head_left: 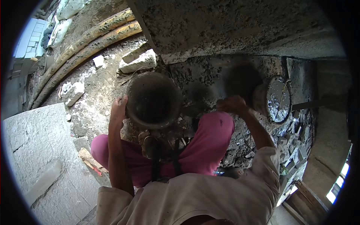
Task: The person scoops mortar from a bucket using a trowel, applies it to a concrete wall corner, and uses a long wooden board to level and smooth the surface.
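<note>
My left hand [119, 107] is closed on the left rim of a dark, round bucket [152, 99] with a thin wire handle, held in front of my knees. The bucket's inside is too dark to make out. My right hand [230, 105] is curled to the right of the bucket, above my pink-clad knee, over dark wet ground; whatever is in its fingers is too shadowed to tell. Farther right sits a second bucket [276, 100] with a pale, shiny liquid surface, close to a dark shadowed patch.
A grimy concrete block or wall [240, 26] rises ahead. Two muddy yellow pipes [86, 48] curve along the upper left, near broken concrete chunks [138, 62] and white sacks [60, 32]. A pale concrete slab [41, 142] lies at lower left, rubble [292, 153] at right.
</note>
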Motion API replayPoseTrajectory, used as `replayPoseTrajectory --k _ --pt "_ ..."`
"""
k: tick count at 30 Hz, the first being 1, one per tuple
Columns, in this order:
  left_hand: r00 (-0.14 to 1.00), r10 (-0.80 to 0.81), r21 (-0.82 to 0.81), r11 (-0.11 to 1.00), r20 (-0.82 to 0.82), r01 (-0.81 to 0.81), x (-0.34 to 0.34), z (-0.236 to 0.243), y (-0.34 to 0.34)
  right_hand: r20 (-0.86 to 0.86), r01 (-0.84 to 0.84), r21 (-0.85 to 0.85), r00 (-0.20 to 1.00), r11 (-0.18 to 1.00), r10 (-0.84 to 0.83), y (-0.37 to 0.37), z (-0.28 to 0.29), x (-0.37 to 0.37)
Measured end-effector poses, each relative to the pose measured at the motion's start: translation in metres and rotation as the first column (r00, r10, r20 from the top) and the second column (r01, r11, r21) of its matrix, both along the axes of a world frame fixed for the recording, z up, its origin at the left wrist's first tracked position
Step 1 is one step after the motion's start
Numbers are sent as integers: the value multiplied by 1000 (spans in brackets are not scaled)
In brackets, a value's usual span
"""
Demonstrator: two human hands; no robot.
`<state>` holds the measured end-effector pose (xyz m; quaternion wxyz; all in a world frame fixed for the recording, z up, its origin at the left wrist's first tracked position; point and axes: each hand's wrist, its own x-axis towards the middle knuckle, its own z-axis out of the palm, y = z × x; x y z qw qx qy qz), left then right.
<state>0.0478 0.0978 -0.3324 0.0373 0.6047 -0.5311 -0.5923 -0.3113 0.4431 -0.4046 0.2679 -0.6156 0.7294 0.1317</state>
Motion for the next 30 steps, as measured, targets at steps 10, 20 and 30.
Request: replayPoseTrajectory --k 10,20,30 --pt "998 -60 -5 998 -25 60 7 -2 -2 -72 120 -34 990 992 -122 -8 18 -11" --pt "967 -207 -192 953 149 234 -12 -9 -6 392 579 -133 776 805 -493 -79 -73 -62" --pt "988 -14 -140 990 -155 -8 21 -94 -58 -31 402 -368 896 838 -443 -91 101 7"
